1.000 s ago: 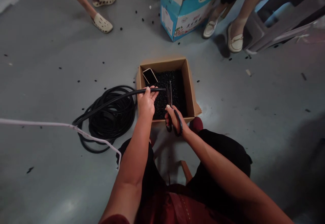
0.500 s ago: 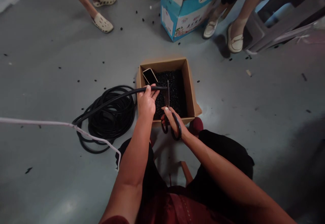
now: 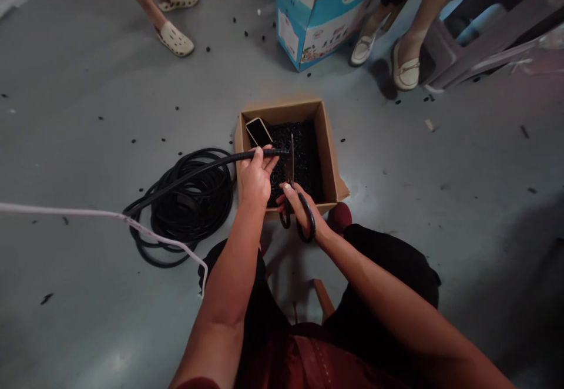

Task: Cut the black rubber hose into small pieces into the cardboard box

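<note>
My left hand (image 3: 254,178) grips a black corrugated tube (image 3: 273,152) over the near corner of a cardboard box (image 3: 326,148). The tube runs back to a black coil (image 3: 189,207) on the floor. My right hand (image 3: 300,207) holds black-handled scissors (image 3: 289,168) by their loops, with the blades pointing up at the tube's end. The blades sit right at the tube. The box is filled with small black pieces (image 3: 293,163), and a phone (image 3: 258,131) lies on them in the far left corner.
A white cable (image 3: 79,211) crosses over the coil from the left. Small black pieces lie scattered on the grey floor (image 3: 88,142). At the back stand a blue-and-white carton (image 3: 326,16), the feet of two people, and a grey plastic stool (image 3: 480,36).
My right hand and the scissors have shifted slightly left and up, bringing the blades to the tube's end. The scissor loops sit a little further apart.
</note>
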A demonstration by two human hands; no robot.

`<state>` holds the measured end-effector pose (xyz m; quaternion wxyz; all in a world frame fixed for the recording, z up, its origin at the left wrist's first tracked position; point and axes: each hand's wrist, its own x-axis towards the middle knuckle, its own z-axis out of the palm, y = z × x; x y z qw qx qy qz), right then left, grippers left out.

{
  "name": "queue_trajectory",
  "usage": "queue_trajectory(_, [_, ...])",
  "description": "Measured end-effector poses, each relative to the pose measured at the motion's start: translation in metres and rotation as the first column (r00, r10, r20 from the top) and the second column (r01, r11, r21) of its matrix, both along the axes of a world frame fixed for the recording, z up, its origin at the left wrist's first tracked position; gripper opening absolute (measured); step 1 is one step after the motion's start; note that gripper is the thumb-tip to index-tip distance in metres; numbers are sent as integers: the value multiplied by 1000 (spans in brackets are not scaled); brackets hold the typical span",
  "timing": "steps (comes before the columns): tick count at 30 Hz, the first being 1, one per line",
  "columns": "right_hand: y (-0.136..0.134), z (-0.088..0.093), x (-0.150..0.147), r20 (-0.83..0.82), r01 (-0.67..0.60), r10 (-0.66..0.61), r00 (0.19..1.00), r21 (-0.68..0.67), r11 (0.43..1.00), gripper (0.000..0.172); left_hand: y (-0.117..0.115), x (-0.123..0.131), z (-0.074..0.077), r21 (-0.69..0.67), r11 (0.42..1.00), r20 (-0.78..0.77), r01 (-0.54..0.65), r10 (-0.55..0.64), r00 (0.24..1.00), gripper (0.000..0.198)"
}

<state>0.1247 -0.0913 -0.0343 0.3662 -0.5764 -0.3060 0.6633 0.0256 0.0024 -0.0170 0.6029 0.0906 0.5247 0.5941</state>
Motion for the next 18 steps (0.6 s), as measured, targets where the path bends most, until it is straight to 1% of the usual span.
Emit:
queue_trajectory(12, [1,-3,-1,62,-14,13,998,7,1000,54,-2,4,4,15,1000,-8,0,0,1000,14])
queue_trajectory(18, [2,-3,0,61,-3,3,998,6,1000,53,-4,5,1,24,999,-24,20,-20,1000,16])
